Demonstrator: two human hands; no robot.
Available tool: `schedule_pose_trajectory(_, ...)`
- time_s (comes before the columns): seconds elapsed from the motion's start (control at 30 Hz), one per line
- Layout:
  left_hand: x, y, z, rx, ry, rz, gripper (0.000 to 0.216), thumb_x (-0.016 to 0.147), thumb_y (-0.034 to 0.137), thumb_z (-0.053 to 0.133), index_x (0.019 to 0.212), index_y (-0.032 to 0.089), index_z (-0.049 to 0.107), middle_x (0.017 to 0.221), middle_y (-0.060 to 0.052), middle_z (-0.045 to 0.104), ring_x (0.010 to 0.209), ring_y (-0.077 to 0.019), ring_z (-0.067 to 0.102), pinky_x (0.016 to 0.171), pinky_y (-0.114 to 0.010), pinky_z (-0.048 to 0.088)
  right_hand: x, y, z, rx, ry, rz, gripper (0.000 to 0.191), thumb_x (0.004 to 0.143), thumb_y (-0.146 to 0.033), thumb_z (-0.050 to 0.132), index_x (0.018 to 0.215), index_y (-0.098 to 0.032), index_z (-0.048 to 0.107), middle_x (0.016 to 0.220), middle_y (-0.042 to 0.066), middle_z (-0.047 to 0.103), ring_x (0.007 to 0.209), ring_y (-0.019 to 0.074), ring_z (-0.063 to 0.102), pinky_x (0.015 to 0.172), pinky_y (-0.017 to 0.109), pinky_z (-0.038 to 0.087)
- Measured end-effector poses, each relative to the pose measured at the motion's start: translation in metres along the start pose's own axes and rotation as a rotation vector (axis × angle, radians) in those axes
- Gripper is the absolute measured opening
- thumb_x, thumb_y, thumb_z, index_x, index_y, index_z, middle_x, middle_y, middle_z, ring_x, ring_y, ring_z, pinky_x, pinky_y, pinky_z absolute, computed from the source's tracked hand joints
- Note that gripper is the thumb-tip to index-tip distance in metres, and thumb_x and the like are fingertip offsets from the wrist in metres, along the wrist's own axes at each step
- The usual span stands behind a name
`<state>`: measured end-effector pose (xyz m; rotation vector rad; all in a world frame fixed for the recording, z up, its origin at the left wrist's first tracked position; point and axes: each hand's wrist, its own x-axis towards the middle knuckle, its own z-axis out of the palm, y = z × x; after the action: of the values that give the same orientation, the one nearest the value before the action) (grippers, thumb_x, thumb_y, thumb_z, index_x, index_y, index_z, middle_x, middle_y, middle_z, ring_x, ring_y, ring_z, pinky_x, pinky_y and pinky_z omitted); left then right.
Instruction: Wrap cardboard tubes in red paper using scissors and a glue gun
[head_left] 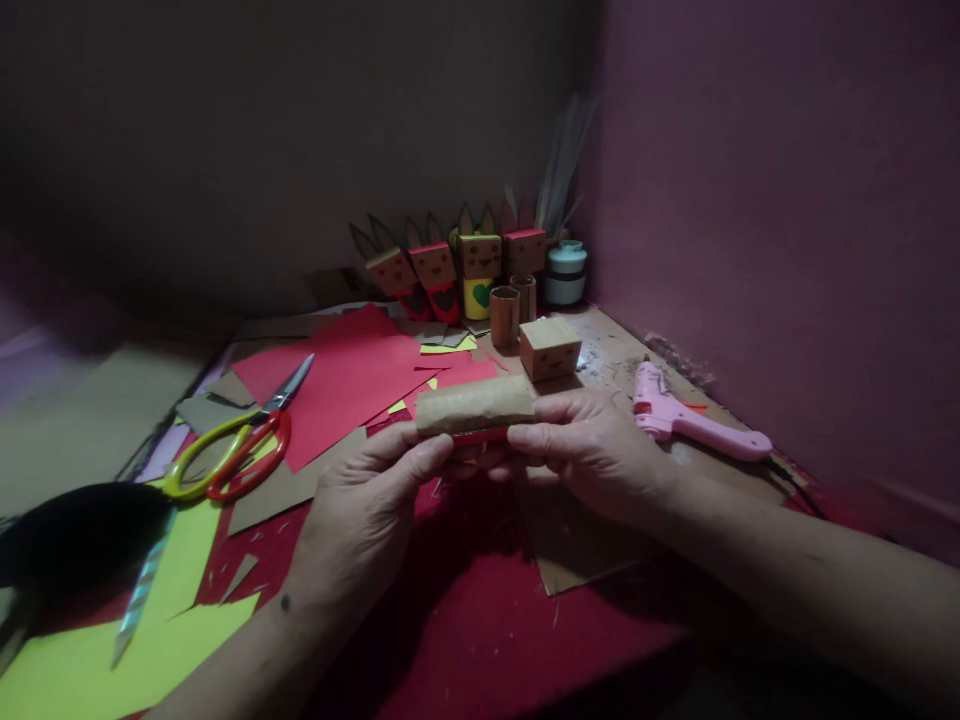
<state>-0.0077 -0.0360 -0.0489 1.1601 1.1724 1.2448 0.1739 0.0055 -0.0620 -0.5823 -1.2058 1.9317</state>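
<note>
A cardboard tube (pixel 475 403) lies sideways between my hands, with a strip of red paper (pixel 480 437) along its lower side. My left hand (pixel 379 480) grips the left end, its thumb at the lower edge. At the other end, my right hand (pixel 581 440) pinches the tube between thumb and fingers. Fingertips under the tube are partly hidden. Just beyond the right hand sits a small cardboard box head (pixel 551 350) with a drawn face. Two upright cardboard tubes (pixel 505 318) stand behind it.
Left are red-and-yellow scissors (pixel 225 455), red paper (pixel 337 365), yellow paper (pixel 135 650) and a striped pencil (pixel 141 600). A pink glue gun (pixel 694 420) rests right. Several eared cardboard figures (pixel 480 255) and a pale blue jar (pixel 565 275) stand along the back, near the walls.
</note>
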Motion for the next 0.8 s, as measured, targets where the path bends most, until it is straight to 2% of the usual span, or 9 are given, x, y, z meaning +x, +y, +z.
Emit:
schedule_pose_trajectory(0.13,0.0008,0.0010,-0.0006,0.057,0.033,0.008,0.025,0.085,0.028,0.067,0.104,0.014,0.075,0.107,-0.010,0.076,0.102,-0.0265,0.070,0.085,-0.030,0.055,0.0011,0.0000,-0.0016,0.043,-0.032,-0.048,0.027,0.079,-0.023,0.076,0.106,-0.021,0.075,0.092,0.006,0.077,0.078,0.0149,0.071,0.076,0.028,0.057)
schedule_pose_trajectory(0.3,-0.0015,-0.0006,0.0011,0.012,0.048,0.003,0.022,0.083,0.025,0.070,0.103,0.018,0.076,0.111,-0.007,0.076,0.108,-0.0254,0.068,0.086,-0.029,0.056,0.0043,0.0034,-0.0025,0.049,0.126,0.004,0.020,0.079,-0.031,0.076,0.093,-0.017,0.077,0.081,0.008,0.076,0.070,0.0147,0.071,0.070,0.026,0.057)
schedule_pose_trajectory(0.4,-0.0033,0.0003,0.0022,0.032,0.043,-0.007,0.022,0.083,0.025,0.070,0.102,0.018,0.076,0.111,-0.008,0.075,0.107,-0.0250,0.068,0.084,-0.028,0.056,0.0042,0.0052,-0.0023,0.021,0.167,0.007,0.021,0.077,-0.034,0.077,0.090,-0.018,0.076,0.078,0.007,0.076,0.065,0.0156,0.071,0.066,0.027,0.058)
schedule_pose_trajectory(0.57,-0.0029,0.0010,0.0009,0.017,0.003,-0.039,0.028,0.084,0.027,0.069,0.108,0.015,0.074,0.108,-0.010,0.076,0.099,-0.0282,0.071,0.089,-0.036,0.055,0.0010,0.0062,-0.0009,-0.022,0.178,-0.034,0.019,0.080,-0.036,0.075,0.087,-0.019,0.074,0.069,0.005,0.074,0.058,0.0152,0.070,0.061,0.027,0.057)
schedule_pose_trajectory(0.67,-0.0026,0.0014,0.0015,0.004,0.003,-0.050,0.029,0.083,0.026,0.069,0.109,0.014,0.074,0.109,-0.011,0.076,0.100,-0.0287,0.071,0.087,-0.034,0.056,0.0016,0.0064,-0.0012,-0.015,0.169,-0.058,0.018,0.080,-0.035,0.075,0.087,-0.018,0.074,0.068,0.004,0.074,0.059,0.0151,0.070,0.061,0.028,0.058)
schedule_pose_trajectory(0.8,-0.0023,0.0023,0.0036,0.003,0.022,-0.051,0.027,0.085,0.025,0.067,0.108,0.011,0.074,0.112,-0.012,0.075,0.106,-0.0285,0.069,0.085,-0.030,0.057,0.0042,0.0057,-0.0027,0.036,0.077,-0.079,0.035,0.080,-0.048,0.072,0.091,-0.014,0.074,0.076,0.009,0.075,0.065,0.0179,0.071,0.060,0.028,0.059)
